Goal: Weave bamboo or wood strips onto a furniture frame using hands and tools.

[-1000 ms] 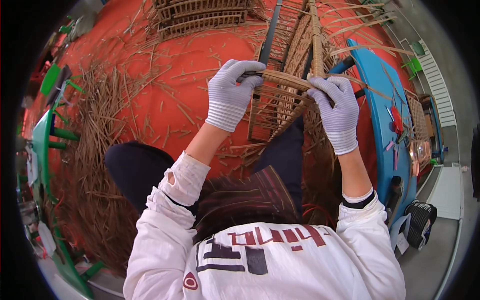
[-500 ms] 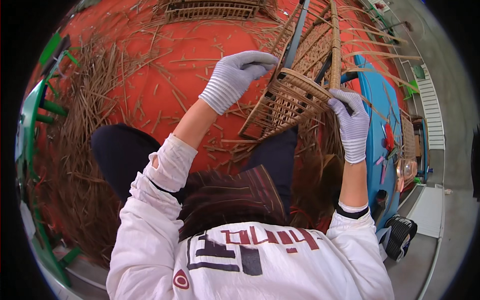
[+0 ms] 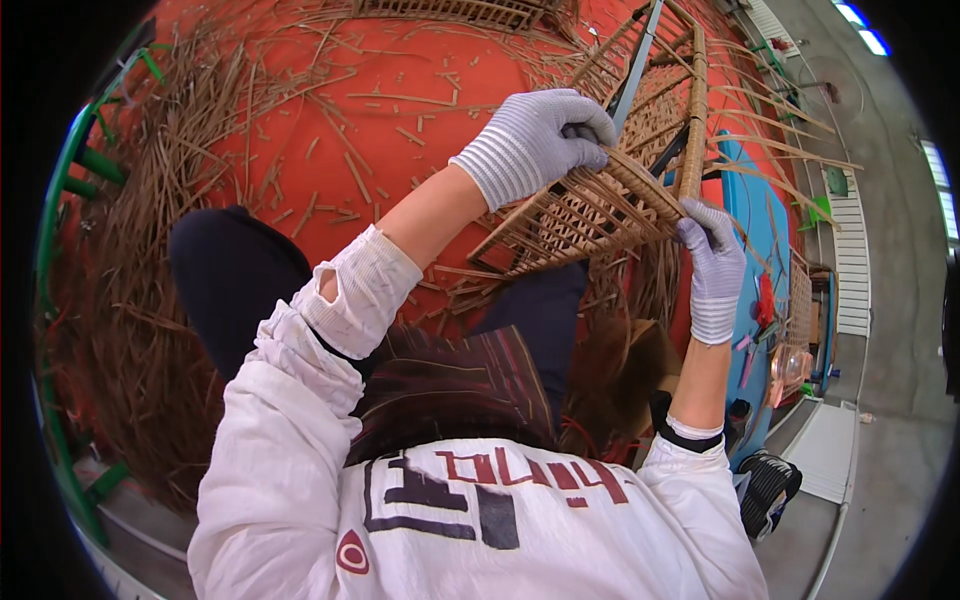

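Note:
A brown woven wicker frame point(image 3: 645, 110) stands tilted in front of me. It has slatted sides, a wrapped edge and a flat grey metal bar point(image 3: 637, 72). My left hand point(image 3: 540, 140), in a white-and-grey knit glove, is closed with its fingers curled at the left end of the frame's braided rim point(image 3: 645, 188). The curled fingers partly hide what they grip. At the right end of that rim, my gloved right hand point(image 3: 718, 265) pinches the corner, thumb and fingers bent around it. Several loose wicker strands point(image 3: 785, 145) stick out from the far right side.
Cut wicker strips point(image 3: 170, 180) lie heaped at left on the red floor covering point(image 3: 400, 80), with short offcuts scattered about. A blue table point(image 3: 745, 215) at right carries small tools. Another wicker piece point(image 3: 455, 12) lies at the top. Green metal framing point(image 3: 50, 230) edges the left.
My left hand has moved right and closed at the rim's left end; before, it was beside the metal bar with fingers extended. My right hand stays at the rim's corner.

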`<action>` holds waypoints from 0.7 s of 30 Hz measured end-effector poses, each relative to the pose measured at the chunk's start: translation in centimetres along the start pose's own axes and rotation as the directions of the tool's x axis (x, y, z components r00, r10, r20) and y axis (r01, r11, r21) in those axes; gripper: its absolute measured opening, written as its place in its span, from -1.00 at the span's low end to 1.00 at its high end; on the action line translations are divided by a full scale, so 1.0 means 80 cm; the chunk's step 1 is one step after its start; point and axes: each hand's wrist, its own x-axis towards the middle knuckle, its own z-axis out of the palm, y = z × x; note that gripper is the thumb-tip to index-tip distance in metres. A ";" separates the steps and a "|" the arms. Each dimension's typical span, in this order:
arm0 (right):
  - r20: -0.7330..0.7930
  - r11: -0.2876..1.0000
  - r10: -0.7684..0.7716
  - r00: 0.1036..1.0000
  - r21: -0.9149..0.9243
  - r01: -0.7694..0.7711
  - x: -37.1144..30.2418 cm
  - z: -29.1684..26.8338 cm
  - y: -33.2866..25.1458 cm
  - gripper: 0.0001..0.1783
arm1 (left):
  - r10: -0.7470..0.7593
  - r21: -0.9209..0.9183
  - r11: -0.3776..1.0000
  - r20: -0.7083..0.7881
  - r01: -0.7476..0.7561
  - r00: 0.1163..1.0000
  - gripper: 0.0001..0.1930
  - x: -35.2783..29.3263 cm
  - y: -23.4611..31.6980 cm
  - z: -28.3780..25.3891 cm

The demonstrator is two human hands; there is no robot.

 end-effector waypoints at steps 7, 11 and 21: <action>-0.017 0.998 0.046 0.999 0.032 -0.045 -0.007 -0.006 0.000 -0.76 | -0.012 -0.081 0.997 -0.017 0.010 1.000 -0.83 -0.006 -0.015 0.001; -0.035 0.998 0.069 0.997 0.007 -0.069 -0.009 -0.011 0.005 -0.75 | -0.259 -0.288 0.928 -0.049 0.234 0.965 -0.81 -0.021 -0.046 -0.005; -0.037 0.999 0.047 0.998 0.021 -0.046 -0.009 -0.007 0.009 -0.73 | 0.014 -0.284 0.957 -0.170 -0.063 0.985 -0.76 -0.030 -0.031 0.014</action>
